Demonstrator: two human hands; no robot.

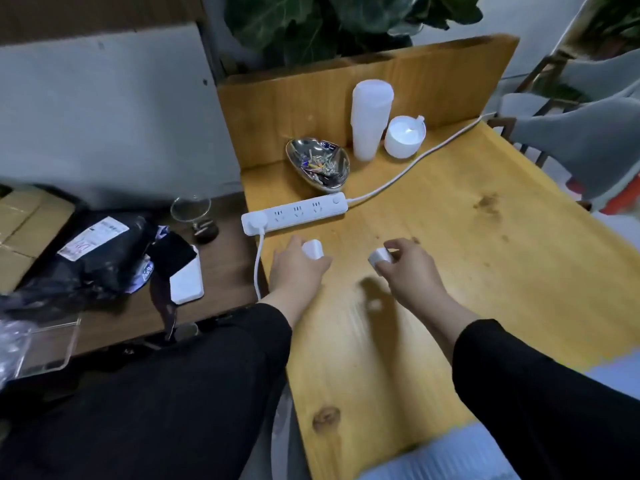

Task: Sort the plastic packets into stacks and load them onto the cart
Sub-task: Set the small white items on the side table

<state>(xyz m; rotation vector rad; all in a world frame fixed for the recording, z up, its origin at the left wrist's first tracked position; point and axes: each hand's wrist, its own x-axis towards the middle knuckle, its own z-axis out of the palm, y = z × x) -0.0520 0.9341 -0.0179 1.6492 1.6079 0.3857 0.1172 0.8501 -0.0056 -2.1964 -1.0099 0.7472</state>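
Now I am gripping a small white object (312, 249) in my left hand (294, 268) near the table's (485, 271) left edge, just in front of the power strip (294, 213). My right hand (410, 268) is pinching a second white piece (379, 257) beside it, over the table's middle. Clear plastic packets (14, 344) are lying on the lower brown surface (221, 271) beyond the table's left edge.
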